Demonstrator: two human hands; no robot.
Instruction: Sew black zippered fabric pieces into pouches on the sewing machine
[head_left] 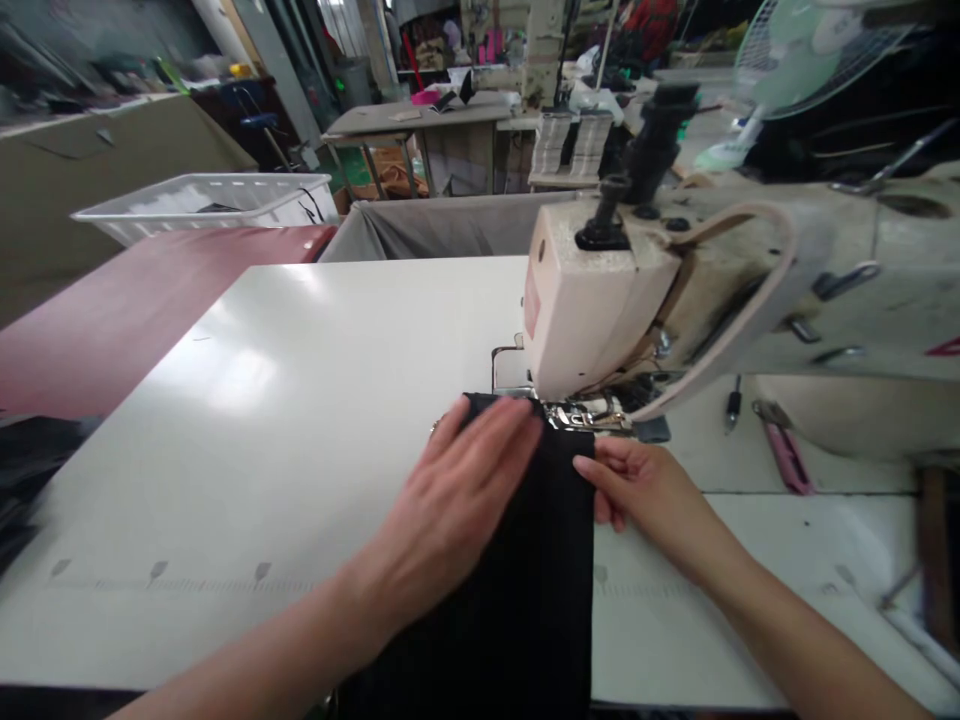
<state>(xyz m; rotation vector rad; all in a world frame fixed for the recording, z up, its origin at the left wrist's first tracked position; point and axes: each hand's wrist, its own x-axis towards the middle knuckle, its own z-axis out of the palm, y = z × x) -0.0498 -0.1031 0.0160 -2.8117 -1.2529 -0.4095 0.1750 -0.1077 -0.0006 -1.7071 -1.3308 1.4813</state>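
Note:
A strip of black fabric [540, 560] runs from the table's near edge up to the presser foot [581, 415] of a cream sewing machine [592, 300]. My left hand [457, 490] lies flat on the fabric's left side, fingers stretched out toward the foot. My right hand [637, 485] is at the fabric's right edge, fingers curled and pinching that edge just in front of the foot.
The white sewing table [285, 420] stretches left. A dark red table [112, 320] with a white plastic basket [210, 200] stands at the back left. Pink-handled snips [786, 455] lie to the right, under the machine arm. A fan [810, 50] stands behind the machine.

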